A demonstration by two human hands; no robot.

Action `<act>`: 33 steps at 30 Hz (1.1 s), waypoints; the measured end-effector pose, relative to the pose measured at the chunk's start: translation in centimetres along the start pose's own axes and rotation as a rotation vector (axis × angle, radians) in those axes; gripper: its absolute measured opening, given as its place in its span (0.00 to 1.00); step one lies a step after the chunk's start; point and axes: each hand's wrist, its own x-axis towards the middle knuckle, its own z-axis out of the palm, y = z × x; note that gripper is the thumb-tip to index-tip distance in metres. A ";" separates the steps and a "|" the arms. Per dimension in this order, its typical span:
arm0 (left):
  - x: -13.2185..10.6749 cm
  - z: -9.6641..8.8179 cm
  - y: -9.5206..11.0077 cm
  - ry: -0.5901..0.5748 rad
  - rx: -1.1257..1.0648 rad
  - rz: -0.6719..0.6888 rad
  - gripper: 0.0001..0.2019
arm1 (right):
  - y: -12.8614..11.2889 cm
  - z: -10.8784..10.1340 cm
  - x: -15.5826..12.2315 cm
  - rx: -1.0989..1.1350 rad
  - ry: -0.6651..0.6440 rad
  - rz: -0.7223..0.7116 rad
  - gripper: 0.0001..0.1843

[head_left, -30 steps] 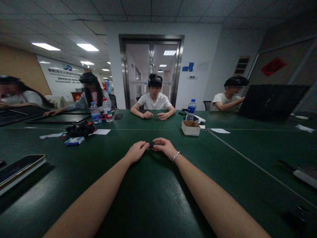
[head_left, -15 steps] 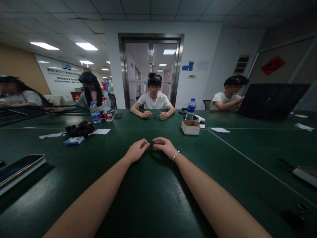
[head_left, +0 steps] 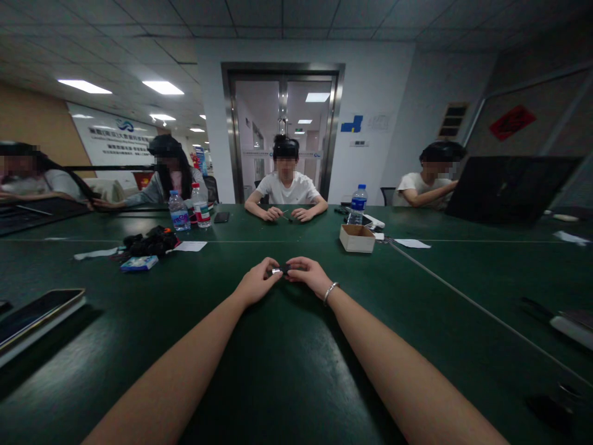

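Observation:
A small black object with a shiny silver end (head_left: pixel 283 270) is held between my two hands just above the green table (head_left: pixel 287 358); it is too small for me to tell its kind. My left hand (head_left: pixel 256 281) has its thumb and fingers closed around the silver end, on the left side. On the other side my right hand (head_left: pixel 309 275), with a silver bracelet (head_left: pixel 330 292) at the wrist, pinches the black part. Its fingertips partly hide the object.
Ahead on the right stand an open cardboard box (head_left: pixel 356 240) and a water bottle (head_left: pixel 357 205). To the left lie a blue-white packet (head_left: pixel 139 263), a black tangled bundle (head_left: pixel 151 241), two bottles and a large phone (head_left: pixel 39 318). Several people sit around the table.
The silver end now shows between my left thumb and fingers, where it was hidden before. My left fingers have parted slightly around it; my right hand has hardly moved.

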 end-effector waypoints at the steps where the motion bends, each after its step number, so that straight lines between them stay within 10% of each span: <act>1: 0.0 0.0 0.1 0.013 -0.005 0.004 0.17 | 0.0 0.0 0.0 0.000 0.000 0.000 0.18; 33: -0.2 -0.2 0.1 0.022 -0.039 0.016 0.16 | 0.1 0.0 0.1 -0.009 0.012 0.012 0.16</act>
